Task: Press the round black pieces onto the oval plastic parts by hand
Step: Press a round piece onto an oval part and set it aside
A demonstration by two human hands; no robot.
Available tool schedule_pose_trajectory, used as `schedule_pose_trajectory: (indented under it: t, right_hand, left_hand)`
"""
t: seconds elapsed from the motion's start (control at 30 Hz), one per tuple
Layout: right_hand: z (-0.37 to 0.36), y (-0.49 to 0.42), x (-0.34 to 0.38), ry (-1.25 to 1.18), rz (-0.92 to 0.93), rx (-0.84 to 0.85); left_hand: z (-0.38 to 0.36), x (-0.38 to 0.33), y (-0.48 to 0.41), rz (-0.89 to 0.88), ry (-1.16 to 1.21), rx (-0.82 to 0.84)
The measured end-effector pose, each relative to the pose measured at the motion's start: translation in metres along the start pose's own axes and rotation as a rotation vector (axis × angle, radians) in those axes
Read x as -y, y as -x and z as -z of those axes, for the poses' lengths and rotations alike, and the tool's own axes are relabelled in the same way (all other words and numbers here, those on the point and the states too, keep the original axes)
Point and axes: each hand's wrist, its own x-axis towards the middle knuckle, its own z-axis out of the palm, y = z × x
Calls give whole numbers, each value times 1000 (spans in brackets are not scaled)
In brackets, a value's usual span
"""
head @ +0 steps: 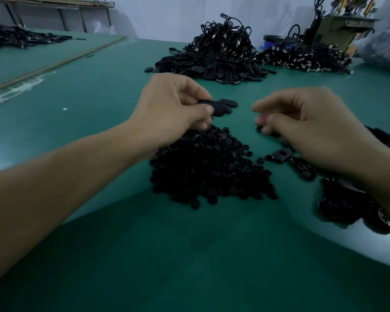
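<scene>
Several oval parts (pixel 222 108) pinched in my left grip (pixel 173 109), staged above the round pieces (pixel 212 170) at 6 o'clock; right grip (pixel 302 124) blurred, cannot tell

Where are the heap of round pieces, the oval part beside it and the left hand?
heap of round pieces (pixel 208 170): head view, middle.
oval part beside heap (pixel 280 154): head view, top face.
left hand (pixel 168 109): head view, back.
</scene>
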Motion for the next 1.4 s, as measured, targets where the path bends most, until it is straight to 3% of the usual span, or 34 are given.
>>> schedule_pose_trajectory:
  t: [0.1,0.2,0.27,0.57,0.87,1.0,1.13,1.27,1.4]
  right_hand:
    - [17,-2,-13,293,-20,96]
    - [28,-2,-22,395,-59,293]
    - [30,-2,-26,397,-79,339]
    - [28,-2,-31,402,-153,322]
    - [23,-1,-27,432,-168,273]
    - [22,-1,-25,326,-123,121]
    - [14,1,-15,11,-59,-44]
    - [0,5,-2,-265,-15,55]
    - [-8,5,3,-346,-10,116]
  left_hand:
    - [13,12,-23,120,23,-84]
    - [23,25,-46,176,-100,-126]
    - [24,31,-57,197,-193,-140]
    - [15,45,-75,122,-480,-177]
    - [12,35,-55,80,-363,-248]
    - [14,19,-34,63,-264,-171]
    - [10,5,-9,33,-112,-108]
    - [3,-5,15,-64,-90,13]
    - [3,-8,25,-102,-88,103]
